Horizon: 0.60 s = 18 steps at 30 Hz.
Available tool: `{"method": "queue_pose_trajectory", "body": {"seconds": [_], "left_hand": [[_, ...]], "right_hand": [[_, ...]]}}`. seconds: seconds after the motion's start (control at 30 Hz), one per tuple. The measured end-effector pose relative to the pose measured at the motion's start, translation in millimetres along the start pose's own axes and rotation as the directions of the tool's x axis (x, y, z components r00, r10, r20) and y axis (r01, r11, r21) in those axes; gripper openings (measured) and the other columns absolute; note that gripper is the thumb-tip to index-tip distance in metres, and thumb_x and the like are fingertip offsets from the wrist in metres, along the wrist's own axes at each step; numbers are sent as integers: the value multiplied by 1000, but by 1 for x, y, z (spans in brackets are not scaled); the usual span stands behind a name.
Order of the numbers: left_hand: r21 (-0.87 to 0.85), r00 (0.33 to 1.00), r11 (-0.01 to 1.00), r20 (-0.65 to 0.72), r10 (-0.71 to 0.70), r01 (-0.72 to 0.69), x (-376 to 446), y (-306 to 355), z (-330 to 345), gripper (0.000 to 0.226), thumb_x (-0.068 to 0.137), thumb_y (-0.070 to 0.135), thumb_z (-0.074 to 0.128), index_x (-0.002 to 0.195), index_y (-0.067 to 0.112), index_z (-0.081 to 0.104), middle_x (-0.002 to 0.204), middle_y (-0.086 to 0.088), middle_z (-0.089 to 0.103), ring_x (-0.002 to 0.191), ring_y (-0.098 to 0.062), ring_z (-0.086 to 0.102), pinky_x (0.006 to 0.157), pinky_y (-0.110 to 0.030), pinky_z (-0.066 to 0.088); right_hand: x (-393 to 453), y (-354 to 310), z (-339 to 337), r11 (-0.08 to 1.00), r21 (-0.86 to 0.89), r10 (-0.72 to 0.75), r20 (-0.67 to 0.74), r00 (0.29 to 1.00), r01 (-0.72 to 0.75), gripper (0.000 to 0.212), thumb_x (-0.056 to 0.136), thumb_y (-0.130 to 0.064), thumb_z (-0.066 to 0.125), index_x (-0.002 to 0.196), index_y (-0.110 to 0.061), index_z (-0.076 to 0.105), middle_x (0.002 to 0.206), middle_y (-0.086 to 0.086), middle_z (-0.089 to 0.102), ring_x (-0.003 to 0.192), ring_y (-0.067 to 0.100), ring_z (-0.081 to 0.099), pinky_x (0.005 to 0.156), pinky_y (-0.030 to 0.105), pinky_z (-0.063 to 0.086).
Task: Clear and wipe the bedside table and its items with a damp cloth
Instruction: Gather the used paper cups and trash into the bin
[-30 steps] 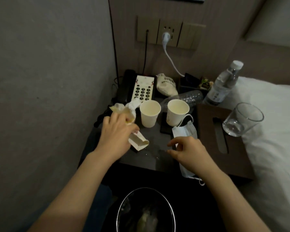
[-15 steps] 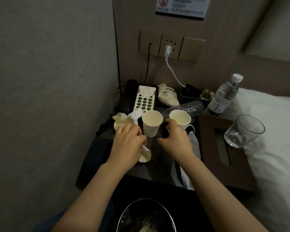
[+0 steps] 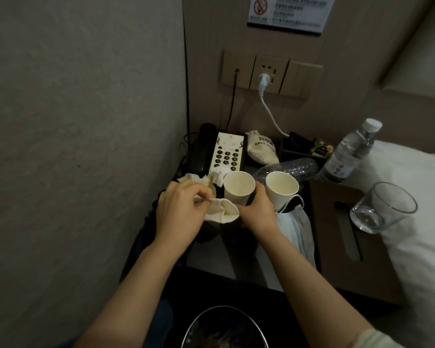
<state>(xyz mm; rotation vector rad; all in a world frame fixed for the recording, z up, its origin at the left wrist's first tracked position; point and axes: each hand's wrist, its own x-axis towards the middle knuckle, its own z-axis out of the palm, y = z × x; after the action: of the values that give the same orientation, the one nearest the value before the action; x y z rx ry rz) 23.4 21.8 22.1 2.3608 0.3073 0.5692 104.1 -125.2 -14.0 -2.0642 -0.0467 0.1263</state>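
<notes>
right hand point(image 3: 255, 212): you bring it off the face mask point(image 3: 295, 227) | now gripping the left paper cup point(image 3: 239, 188) | left hand point(image 3: 180, 217): crushed cup point(image 3: 222, 214) lifted

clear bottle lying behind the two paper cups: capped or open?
Cannot tell. The clear bottle lies on its side; its neck end is hidden behind the cups.
</notes>
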Motion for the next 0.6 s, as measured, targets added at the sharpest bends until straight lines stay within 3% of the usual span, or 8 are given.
{"method": "queue_pose_trajectory", "body": {"seconds": [0.07,0.17,0.23,0.37,0.47,0.6], "left_hand": [[5,1000,1000,0,13,-13,0,-1,-1,10,76,18,76,80,27,72,78,22,53,88,-16,52,82,-41,46],[-10,1000,1000,-15,11,-12,1,-4,-3,9,77,19,76,78,26,71,79,19,59,84,-16,54,78,-40,47],[-35,999,999,-41,1,-3,3,-6,-3,9,78,17,74,78,25,69,83,14,63,80,-17,55,74,-39,49],[-264,986,961,-114,-119,85,8,-7,-3,13,81,11,70,79,22,66,79,10,64,64,-9,57,62,-32,51],[-485,963,861,-121,-243,156,11,-5,-4,20,84,9,69,79,27,64,75,10,66,62,2,60,56,-15,48],[-623,944,767,-138,-298,151,13,2,-7,20,85,6,67,81,26,63,75,10,67,63,6,61,57,-9,46]], "right_hand": [[2,2,0,1000,30,7,-6,1000,-6,84,63,-36,89,134,-23,44,126,-4,58,117,16,54,93,36,46],[4,3,2,998,56,18,-15,1000,-18,78,63,-37,88,128,-22,47,118,-6,58,115,21,58,92,48,52],[5,3,4,998,67,13,-16,1000,-12,80,62,-39,88,128,-22,47,124,-2,58,113,22,58,89,52,53],[10,1,10,997,47,57,1,998,-57,82,65,-40,85,132,-24,42,129,5,53,110,27,59,85,56,54],[13,-2,14,997,23,68,-21,997,-67,78,64,-44,84,128,-26,42,126,7,52,103,29,61,82,56,55],[12,-5,13,998,8,71,-46,996,-70,77,64,-44,84,126,-25,43,125,7,51,100,29,61,80,55,56]]}}
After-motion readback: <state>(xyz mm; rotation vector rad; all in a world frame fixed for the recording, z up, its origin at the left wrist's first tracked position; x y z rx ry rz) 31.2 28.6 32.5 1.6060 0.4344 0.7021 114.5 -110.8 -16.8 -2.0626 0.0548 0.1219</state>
